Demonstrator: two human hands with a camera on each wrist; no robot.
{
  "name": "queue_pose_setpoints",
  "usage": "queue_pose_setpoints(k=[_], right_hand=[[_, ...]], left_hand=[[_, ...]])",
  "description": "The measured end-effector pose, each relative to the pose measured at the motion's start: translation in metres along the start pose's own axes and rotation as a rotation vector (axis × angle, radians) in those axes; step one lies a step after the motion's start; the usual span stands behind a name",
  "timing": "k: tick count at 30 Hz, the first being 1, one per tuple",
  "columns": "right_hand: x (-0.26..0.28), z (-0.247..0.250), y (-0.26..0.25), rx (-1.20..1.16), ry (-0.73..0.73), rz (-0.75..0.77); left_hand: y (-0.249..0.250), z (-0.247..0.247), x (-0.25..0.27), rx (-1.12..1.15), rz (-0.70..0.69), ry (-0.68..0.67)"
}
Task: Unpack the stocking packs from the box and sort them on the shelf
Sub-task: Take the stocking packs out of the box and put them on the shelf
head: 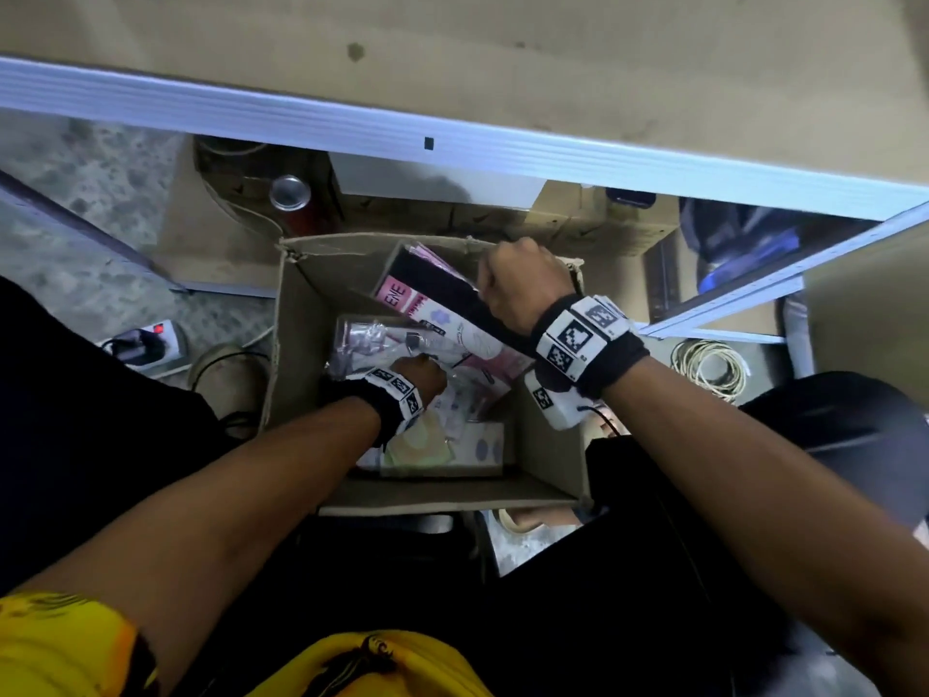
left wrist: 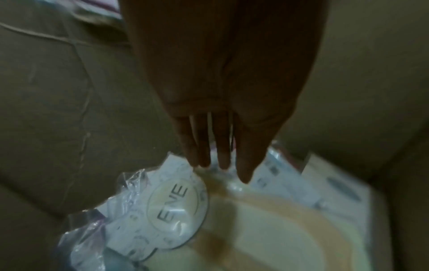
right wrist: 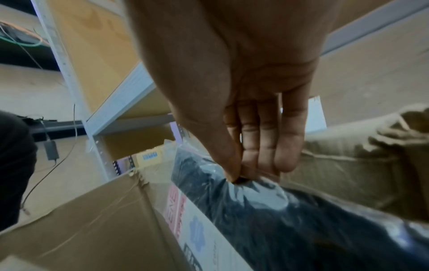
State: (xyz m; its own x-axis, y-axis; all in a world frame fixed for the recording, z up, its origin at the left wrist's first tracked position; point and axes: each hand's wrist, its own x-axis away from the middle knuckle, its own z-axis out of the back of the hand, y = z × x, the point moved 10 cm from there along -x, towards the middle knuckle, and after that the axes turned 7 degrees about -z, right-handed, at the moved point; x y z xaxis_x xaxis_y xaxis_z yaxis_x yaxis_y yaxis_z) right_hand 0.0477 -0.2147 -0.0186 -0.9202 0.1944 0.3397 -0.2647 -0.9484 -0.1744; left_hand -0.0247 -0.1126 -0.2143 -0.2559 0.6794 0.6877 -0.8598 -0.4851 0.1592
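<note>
An open cardboard box (head: 296,354) stands on the floor with several stocking packs inside. My right hand (head: 523,289) pinches the plastic edge of a black stocking pack (right wrist: 290,216) with a pink and white label (head: 402,299), tilted up at the box's far side. My left hand (left wrist: 223,161) reaches deep into the box, fingers straight, tips touching a clear-wrapped beige pack (left wrist: 267,220) with an oval "EVE" label (left wrist: 174,199). In the head view the left hand (head: 422,379) lies over the loose packs (head: 442,445).
A white-framed shelf (head: 452,143) with brown boards runs across above the box; a side shelf (head: 754,289) lies to the right. A metal can (head: 290,193), a power strip (head: 141,344) and coiled cable (head: 709,369) sit on the floor around the box.
</note>
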Motion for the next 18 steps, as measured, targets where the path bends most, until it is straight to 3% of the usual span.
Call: queue_pose_setpoints(k=[2, 6, 8, 11, 18], right_hand=[[-0.005, 0.005, 0.003, -0.007, 0.006, -0.006], [-0.008, 0.004, 0.009, -0.040, -0.042, -0.006], [-0.008, 0.003, 0.009, -0.049, -0.070, 0.003], [-0.011, 0.001, 0.009, -0.066, -0.095, 0.010], [-0.014, 0.003, 0.010, -0.092, -0.105, 0.002]], left_hand=[[-0.003, 0.003, -0.010, -0.140, 0.007, 0.066], [-0.004, 0.012, -0.016, -0.204, -0.031, 0.207], [-0.015, 0.019, -0.012, -0.270, 0.031, 0.283], [-0.032, -0.015, -0.021, -0.276, 0.038, 0.137], [-0.069, -0.015, -0.008, -0.167, 0.181, 0.128]])
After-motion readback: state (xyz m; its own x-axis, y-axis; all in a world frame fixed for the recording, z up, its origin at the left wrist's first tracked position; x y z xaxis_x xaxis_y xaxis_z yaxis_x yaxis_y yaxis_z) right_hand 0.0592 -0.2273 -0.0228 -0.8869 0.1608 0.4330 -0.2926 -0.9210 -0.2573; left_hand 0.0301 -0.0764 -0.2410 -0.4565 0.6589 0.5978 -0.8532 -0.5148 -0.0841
